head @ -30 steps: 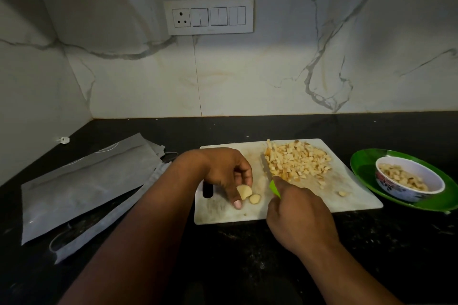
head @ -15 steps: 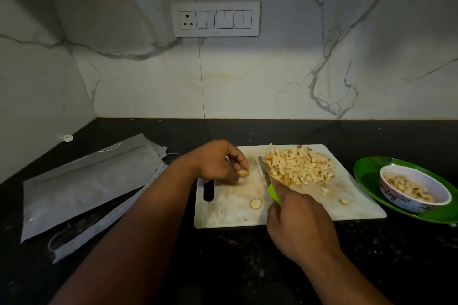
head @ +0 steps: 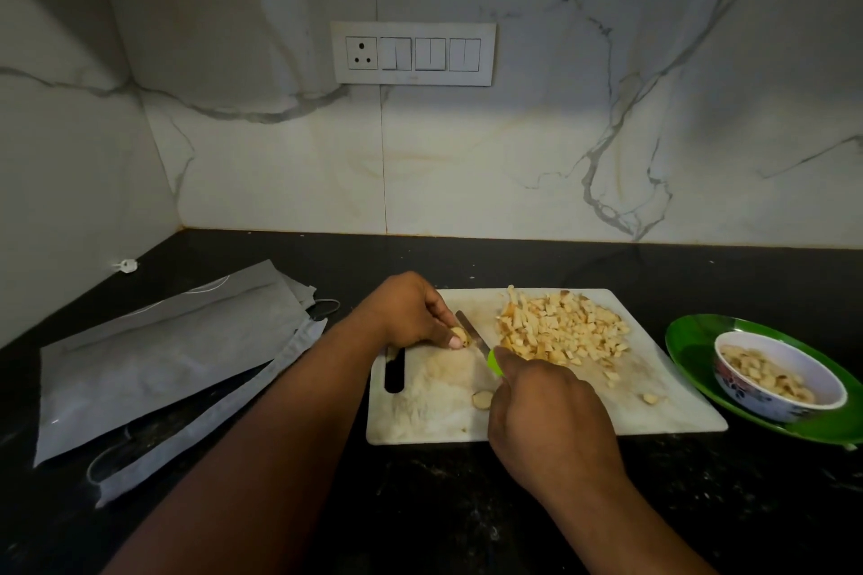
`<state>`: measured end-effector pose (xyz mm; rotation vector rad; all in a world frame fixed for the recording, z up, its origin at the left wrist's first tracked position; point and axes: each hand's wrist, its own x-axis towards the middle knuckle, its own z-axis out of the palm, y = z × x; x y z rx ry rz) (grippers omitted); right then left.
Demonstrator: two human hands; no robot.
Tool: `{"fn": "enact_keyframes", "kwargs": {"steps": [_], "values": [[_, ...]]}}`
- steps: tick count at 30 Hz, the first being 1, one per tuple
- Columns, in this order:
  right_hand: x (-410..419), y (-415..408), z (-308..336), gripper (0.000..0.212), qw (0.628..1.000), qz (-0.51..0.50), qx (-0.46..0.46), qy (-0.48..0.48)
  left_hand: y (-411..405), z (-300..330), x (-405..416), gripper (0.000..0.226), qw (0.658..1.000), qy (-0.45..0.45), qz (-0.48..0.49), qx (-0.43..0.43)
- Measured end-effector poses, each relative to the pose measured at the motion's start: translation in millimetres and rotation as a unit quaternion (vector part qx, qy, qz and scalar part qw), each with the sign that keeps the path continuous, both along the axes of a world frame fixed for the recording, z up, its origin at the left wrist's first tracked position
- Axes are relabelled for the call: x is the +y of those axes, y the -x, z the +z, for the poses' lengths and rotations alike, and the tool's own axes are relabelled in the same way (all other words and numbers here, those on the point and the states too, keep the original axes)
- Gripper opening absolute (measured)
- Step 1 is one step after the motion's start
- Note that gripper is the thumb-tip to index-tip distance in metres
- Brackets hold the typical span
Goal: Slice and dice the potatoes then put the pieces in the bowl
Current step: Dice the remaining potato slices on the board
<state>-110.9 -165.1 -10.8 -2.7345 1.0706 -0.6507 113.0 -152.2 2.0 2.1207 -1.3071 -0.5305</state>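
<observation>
A: Grips?
B: Left hand (head: pixel 411 313) pinches potato piece (head: pixel 458 334) against cutting board (head: pixel 654 411). Right hand (head: pixel 551 416) grasps knife (head: pixel 474 334), green handle.
A: Relation?
B: Blade just right of piece, running away from the person. Piece pale, small. Diced heap (head: pixel 560 327) beyond; bowl (head: pixel 780 369) far right.

Dim scene. The wall (head: pixel 467 163) is lit brightest low down; the counter (head: pixel 420 504) is left in deep shadow. Wide-angle bending is seen at edges. Focus is fairly sharp.
</observation>
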Motion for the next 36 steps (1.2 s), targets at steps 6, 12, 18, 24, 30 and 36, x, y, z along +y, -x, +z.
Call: {"fn": "enact_keyframes", "kwargs": {"steps": [6, 12, 18, 24, 30, 36], "values": [[0.0, -7.6, 5.9, 0.055, 0.999, 0.012, 0.046, -0.011, 1.9, -0.5, -5.5, 0.022, 0.999, -0.028, 0.016, -0.001], [9.0, 11.4, 10.9, 0.056, 0.996, 0.022, 0.082, -0.006, 4.4, 0.2, -6.6, 0.022, 0.998, -0.041, 0.048, 0.023], [17.3, 23.5, 23.4, 0.051, 0.997, 0.018, 0.074, 0.022, 2.2, 3.8, -5.1, 0.027, 0.997, -0.061, 0.041, -0.032], [3.8, -10.4, 17.6, 0.051, 0.998, 0.017, 0.060, 0.010, 4.6, 5.5, -4.8, 0.024, 0.997, -0.064, 0.037, -0.039], [14.6, 12.1, 13.9, 0.057, 0.995, 0.043, 0.086, 0.009, 1.8, 3.0, -4.8, 0.022, 0.998, -0.048, 0.035, -0.019], [16.1, 15.9, 26.8, 0.047, 0.998, 0.021, 0.060, 0.023, 0.1, 4.2, -1.5, 0.015, 0.997, -0.051, 0.000, -0.048]]}}
